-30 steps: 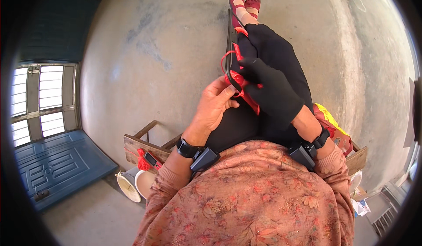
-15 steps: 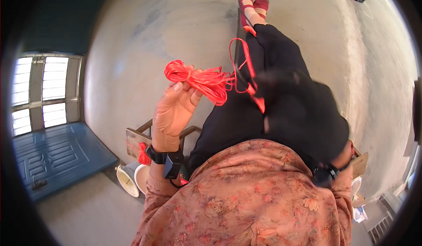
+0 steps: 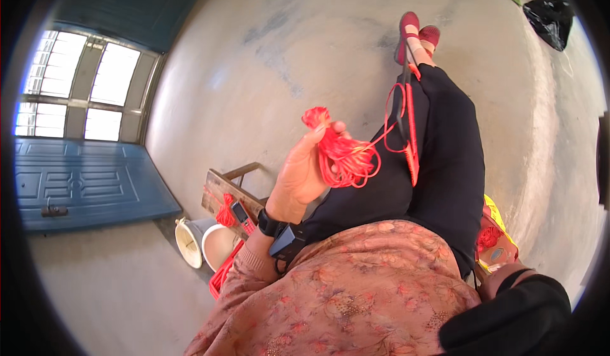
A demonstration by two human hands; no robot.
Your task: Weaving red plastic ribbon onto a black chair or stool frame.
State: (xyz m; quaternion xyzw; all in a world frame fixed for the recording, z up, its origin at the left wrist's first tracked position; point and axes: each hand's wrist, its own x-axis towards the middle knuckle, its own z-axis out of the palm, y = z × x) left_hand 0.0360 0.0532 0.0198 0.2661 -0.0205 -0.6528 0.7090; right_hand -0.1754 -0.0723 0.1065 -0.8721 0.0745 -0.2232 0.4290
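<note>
My left hand (image 3: 305, 171) is closed on a bundle of thin orange-red cord (image 3: 348, 156), gathered at its upper end and looped below. A loose strand runs from the bundle to a long dark bar (image 3: 403, 111) with orange-red cord along it, lying over my black trousers (image 3: 449, 140) toward my feet. My right hand (image 3: 497, 281) is low at the right, beside a red and yellow bag (image 3: 502, 229) with more red cord (image 3: 489, 236) in it. A black thing (image 3: 508, 321) lies in front of that arm; the fingers are hidden.
At the left, a wooden bench (image 3: 219, 187) carries a small red cord bundle (image 3: 225, 211) and a phone (image 3: 242, 216). Two pale buckets (image 3: 219, 245) stand beside it, near more red cord (image 3: 223, 273). A blue door (image 3: 89, 184) is farther left; a black plastic bag (image 3: 549, 22) lies far right.
My right arm has moved from over my lap down to the lower right. My left hand has turned the cord bundle more upright. The view has shifted, showing the bag at the right.
</note>
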